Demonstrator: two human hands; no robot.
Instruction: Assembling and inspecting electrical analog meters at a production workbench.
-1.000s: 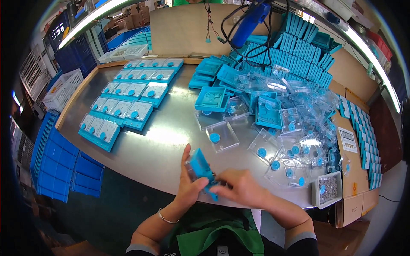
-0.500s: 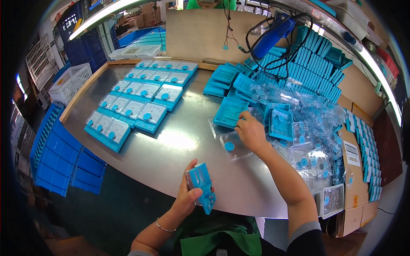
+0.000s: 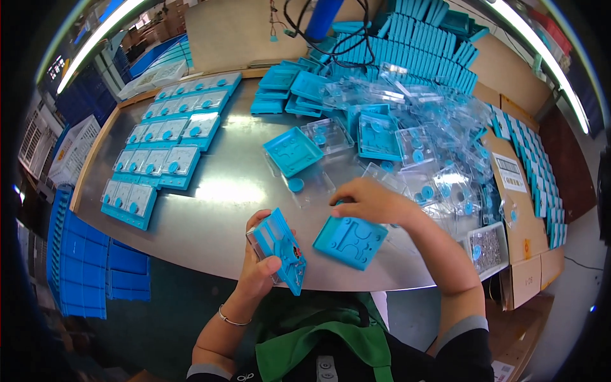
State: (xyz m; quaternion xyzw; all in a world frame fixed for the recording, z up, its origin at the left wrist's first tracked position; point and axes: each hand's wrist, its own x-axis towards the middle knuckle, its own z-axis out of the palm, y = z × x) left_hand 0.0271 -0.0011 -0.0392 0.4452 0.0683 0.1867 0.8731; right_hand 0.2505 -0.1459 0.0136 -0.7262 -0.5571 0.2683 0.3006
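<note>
My left hand (image 3: 256, 275) is closed around a teal plastic case (image 3: 280, 239), tilted on its edge above the table's front rim. A clear cover shows on the case's left side, and small red and metal parts sit inside it. To the right, my right hand (image 3: 375, 202) grips the far edge of a teal plastic housing (image 3: 351, 243) with moulded outlines on its face. Beyond that hand lie an open teal tray (image 3: 293, 151) and a clear cover with a teal disc (image 3: 296, 184).
Rows of teal cases with clear lids (image 3: 181, 167) lie at the left. A heap of clear covers (image 3: 439, 140) and stacked teal housings (image 3: 407, 54) fill the right. A white box of small metal parts (image 3: 487, 248) stands by a carton (image 3: 525, 280). A blue tool (image 3: 323, 19) hangs above.
My right hand has come nearer from the teal trays and now has a housing in it. The left hand still holds its case, turned somewhat. The whole view has shifted to the right.
</note>
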